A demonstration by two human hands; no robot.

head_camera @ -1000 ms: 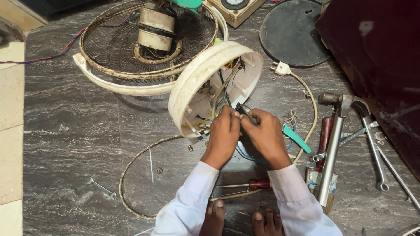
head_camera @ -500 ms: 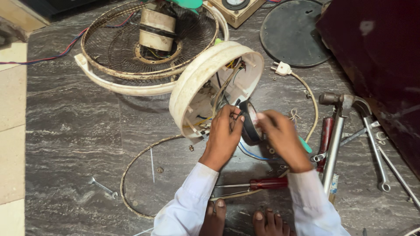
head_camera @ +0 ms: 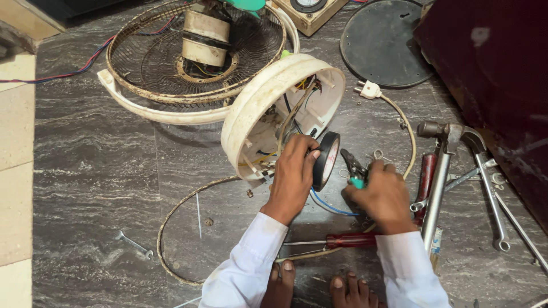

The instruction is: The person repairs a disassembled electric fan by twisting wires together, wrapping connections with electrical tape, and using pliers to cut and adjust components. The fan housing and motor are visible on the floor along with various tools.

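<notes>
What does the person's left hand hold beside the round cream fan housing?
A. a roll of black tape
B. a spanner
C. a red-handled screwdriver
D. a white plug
A: the left hand grips a roll of black tape at the open side of the cream fan housing.

Glossy black tape roll (head_camera: 325, 159), grimy cream plastic housing (head_camera: 257, 108), rusty wire guard (head_camera: 142, 63), polished stone floor (head_camera: 85, 171)

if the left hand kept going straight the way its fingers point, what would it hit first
Most likely the cream round fan base, lying on its side just beyond the left hand, which holds a roll of black tape. Depth is hard to judge.
</notes>
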